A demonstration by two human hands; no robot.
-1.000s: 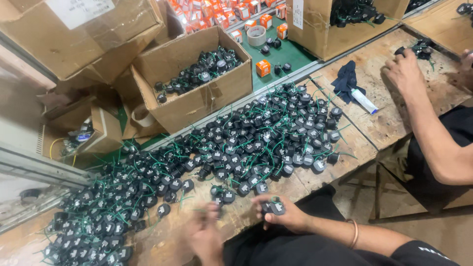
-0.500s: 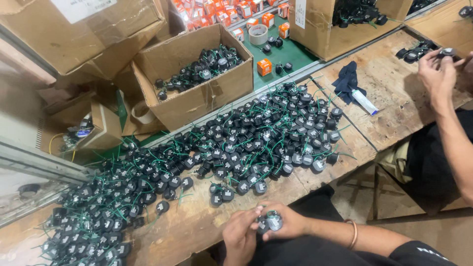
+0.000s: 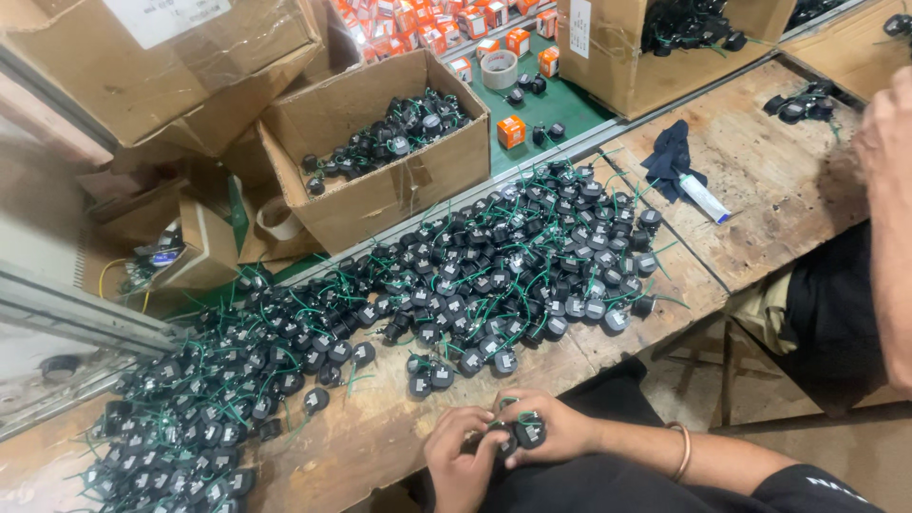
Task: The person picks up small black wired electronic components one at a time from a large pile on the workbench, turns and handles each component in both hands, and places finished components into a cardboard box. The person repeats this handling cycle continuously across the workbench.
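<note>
My left hand [image 3: 460, 459] and my right hand [image 3: 556, 426] meet at the near edge of a worn wooden bench [image 3: 399, 423]. Together they hold a small round black part [image 3: 525, 432] with green wires, fingers closed around it. Just beyond them a wide heap of the same black parts with green wires [image 3: 475, 271] stretches across the bench from lower left to upper right. A thin bangle circles my right wrist.
An open cardboard box [image 3: 380, 185] of the same parts stands behind the heap. More boxes [image 3: 627, 52] and small orange cartons [image 3: 511, 130] lie on a green surface at the back. A dark cloth [image 3: 671, 157] and a white tube [image 3: 704, 198] rest at right, near another person's arm [image 3: 893, 190].
My left hand has come up from the bench edge to join the right one on the black part. The other person's hand has risen and moved right.
</note>
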